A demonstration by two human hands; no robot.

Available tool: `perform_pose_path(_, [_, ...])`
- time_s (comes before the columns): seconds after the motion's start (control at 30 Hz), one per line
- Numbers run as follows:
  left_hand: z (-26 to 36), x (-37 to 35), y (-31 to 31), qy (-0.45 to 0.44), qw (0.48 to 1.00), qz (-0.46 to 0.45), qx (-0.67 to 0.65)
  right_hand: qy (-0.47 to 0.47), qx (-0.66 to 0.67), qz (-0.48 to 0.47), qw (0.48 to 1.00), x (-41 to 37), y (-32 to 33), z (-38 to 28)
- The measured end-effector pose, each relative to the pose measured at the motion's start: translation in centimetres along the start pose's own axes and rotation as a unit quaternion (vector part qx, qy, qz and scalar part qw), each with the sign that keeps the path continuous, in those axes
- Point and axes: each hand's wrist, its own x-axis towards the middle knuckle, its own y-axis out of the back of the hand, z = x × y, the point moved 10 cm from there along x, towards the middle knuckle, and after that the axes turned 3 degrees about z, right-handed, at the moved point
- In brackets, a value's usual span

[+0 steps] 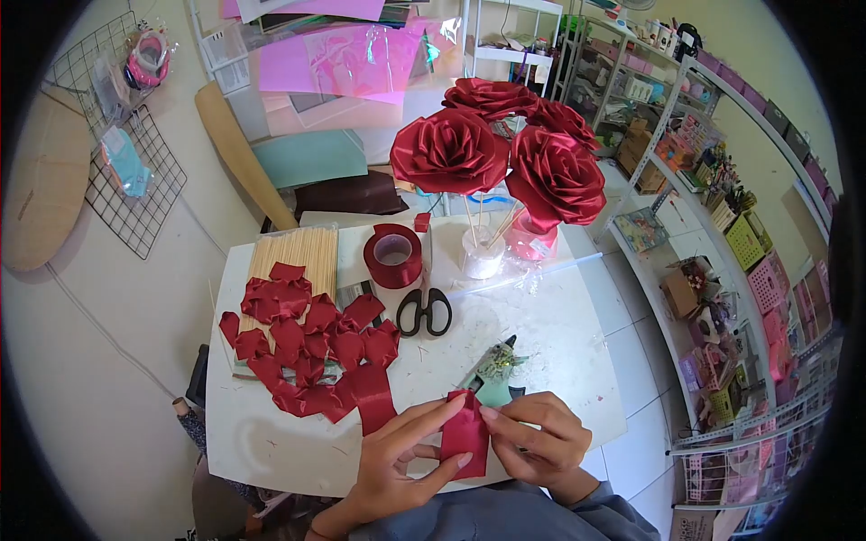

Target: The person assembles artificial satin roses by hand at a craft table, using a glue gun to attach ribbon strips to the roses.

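Light, slippery satin held between two hands

The person's left hand grips a glossy crimson, rectangular satin ribbon piece above the near edge of the white, flat worktop, fingers spread from its top edge to its lower part. To the right, the right hand has its fingers drawn narrow, pinching the upper right corner. The piece should handle as light, limp and slippery, more apt to crease or fray than break; its edges and corners seem the surest holds.

At far left, a tan, rounded, wooden-looking board carries lettering too small to read; farther right, a pale label on a pink, round container is equally illegible.
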Motion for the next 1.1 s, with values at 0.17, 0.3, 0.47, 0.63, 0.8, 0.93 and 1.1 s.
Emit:
perform_pose_path(0.17, [0.5, -0.4, 0.3, -0.032, 0.999, 0.004, 0.040, 0.051, -0.032, -0.025, 0.998, -0.2, -0.4, -0.9])
perform_pose_path(0.3, [0.9, -0.6, 0.3, -0.036, 0.998, 0.001, 0.053, 0.084, -0.054, -0.037, 0.994, 0.0, -0.4, -1.8])
perform_pose_path(0.47, [1.4, -0.8, 0.4, -0.047, 0.997, 0.003, 0.053, 0.115, -0.080, -0.036, 0.990, 0.0, -0.6, -2.3])
perform_pose_path(0.63, [1.2, -0.7, 0.4, -0.033, 0.999, 0.004, 0.027, 0.144, -0.118, -0.031, 0.982, -0.3, -0.4, -2.7])
perform_pose_path(0.8, [0.6, -0.7, 0.6, -0.015, 0.999, 0.003, 0.033, -0.010, 0.073, 0.017, 0.997, -0.1, 1.9, 0.3])
perform_pose_path(0.93, [0.5, -0.5, -0.1, -0.007, 0.998, -0.023, 0.065, -0.270, 0.356, 0.025, 0.894, -1.0, -1.0, 5.1])
perform_pose_path(1.1, [0.5, -0.5, -0.2, -0.002, 0.998, -0.029, 0.061, -0.309, 0.359, -0.010, 0.881, -1.3, -3.0, 5.2])
